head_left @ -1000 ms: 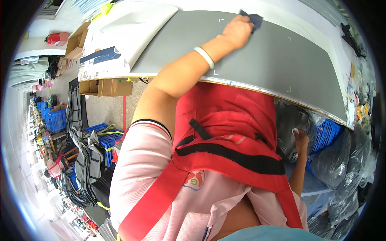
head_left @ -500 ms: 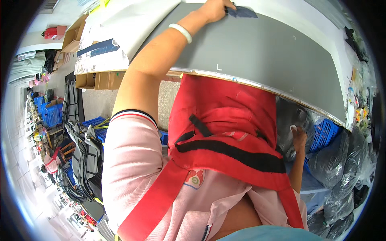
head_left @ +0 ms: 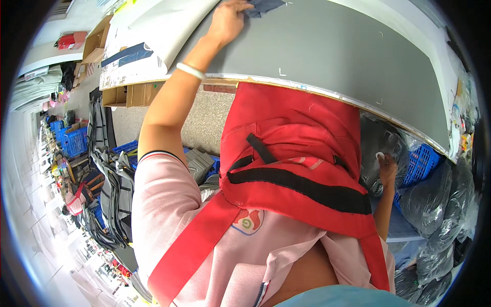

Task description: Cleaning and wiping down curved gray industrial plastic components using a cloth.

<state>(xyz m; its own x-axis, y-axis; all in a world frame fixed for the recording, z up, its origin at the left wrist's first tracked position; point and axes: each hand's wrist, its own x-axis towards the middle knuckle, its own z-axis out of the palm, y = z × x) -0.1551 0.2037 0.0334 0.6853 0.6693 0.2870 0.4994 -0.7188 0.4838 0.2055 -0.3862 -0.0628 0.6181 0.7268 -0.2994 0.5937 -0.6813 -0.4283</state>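
My left hand (head_left: 227, 23), with a white bangle on its wrist, is over the far left part of a grey tabletop (head_left: 327, 56). Its fingers are closed on the edge of a dark blue piece of cloth (head_left: 263, 7), partly cut off by the top of the view. Down beside my right hip, below the table edge, my right hand (head_left: 388, 171) is closed round a small white thing (head_left: 379, 155). What that is, I cannot make out. Small white corner marks are on the grey surface.
A large white sheet (head_left: 169, 30) lies over the table's left end, with dark blue strips (head_left: 128, 53) beside it. Cardboard boxes (head_left: 140, 95) sit under that end. At right are a blue crate (head_left: 422, 163) and filled plastic bags (head_left: 429, 204). Grey padded pieces (head_left: 115, 194) are stacked at left.
My left hand has moved left and a little nearer across the tabletop, and the dark blue cloth has come with it. My right hand stays low at my side.
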